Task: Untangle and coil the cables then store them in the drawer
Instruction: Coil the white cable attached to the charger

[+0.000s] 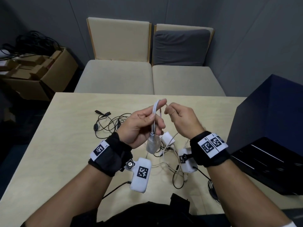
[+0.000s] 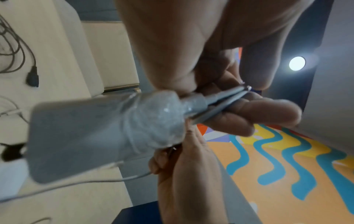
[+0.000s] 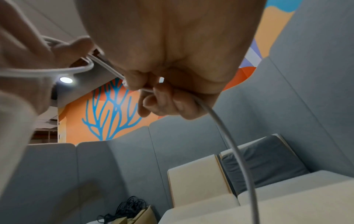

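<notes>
Above the table my left hand (image 1: pixel 144 122) grips a folded white cable (image 1: pixel 155 115), looped over its forefinger. A white charger block (image 1: pixel 152 145) wrapped in clear plastic hangs from that cable below the palm; it fills the left wrist view as the charger block (image 2: pixel 95 133). My right hand (image 1: pixel 178 117) pinches the same white cable (image 3: pixel 229 144) close to the left fingertips, and the strand trails down from it. More white and black cables (image 1: pixel 170 161) lie tangled on the table (image 1: pixel 49 153) beneath the hands. A black earphone cable (image 1: pixel 111 123) lies further left.
A dark blue drawer unit (image 1: pixel 268 131) stands at the table's right, its black drawer (image 1: pixel 268 163) pulled open. Two beige chairs (image 1: pixel 147 79) face the far edge. A cardboard box (image 1: pixel 37 74) with black cables sits on the floor at left.
</notes>
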Demonstrator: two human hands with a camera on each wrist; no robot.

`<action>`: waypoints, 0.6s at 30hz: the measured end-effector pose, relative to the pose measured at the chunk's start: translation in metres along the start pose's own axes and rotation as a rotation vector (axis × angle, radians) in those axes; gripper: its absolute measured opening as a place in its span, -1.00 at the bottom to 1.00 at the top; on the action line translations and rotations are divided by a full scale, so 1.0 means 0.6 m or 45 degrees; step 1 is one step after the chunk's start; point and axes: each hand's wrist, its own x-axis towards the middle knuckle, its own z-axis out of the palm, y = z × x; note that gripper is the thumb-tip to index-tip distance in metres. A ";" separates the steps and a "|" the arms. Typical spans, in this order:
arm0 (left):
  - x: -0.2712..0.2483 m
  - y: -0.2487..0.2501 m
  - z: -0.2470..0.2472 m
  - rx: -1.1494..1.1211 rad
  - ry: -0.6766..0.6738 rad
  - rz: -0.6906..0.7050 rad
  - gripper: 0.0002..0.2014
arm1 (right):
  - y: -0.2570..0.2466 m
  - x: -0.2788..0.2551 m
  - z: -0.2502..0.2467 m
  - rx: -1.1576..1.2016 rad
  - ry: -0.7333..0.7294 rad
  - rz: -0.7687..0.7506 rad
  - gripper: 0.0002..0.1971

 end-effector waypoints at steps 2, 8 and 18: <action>0.001 0.001 0.000 -0.064 0.034 0.042 -0.39 | 0.001 -0.008 0.012 0.013 -0.046 0.004 -0.75; 0.008 0.018 -0.010 -0.203 0.276 0.230 -0.24 | -0.003 -0.047 0.038 0.000 -0.210 -0.038 -0.82; 0.016 0.009 -0.040 0.134 0.764 0.390 -0.43 | -0.027 -0.079 0.047 -0.127 -0.434 -0.104 -0.90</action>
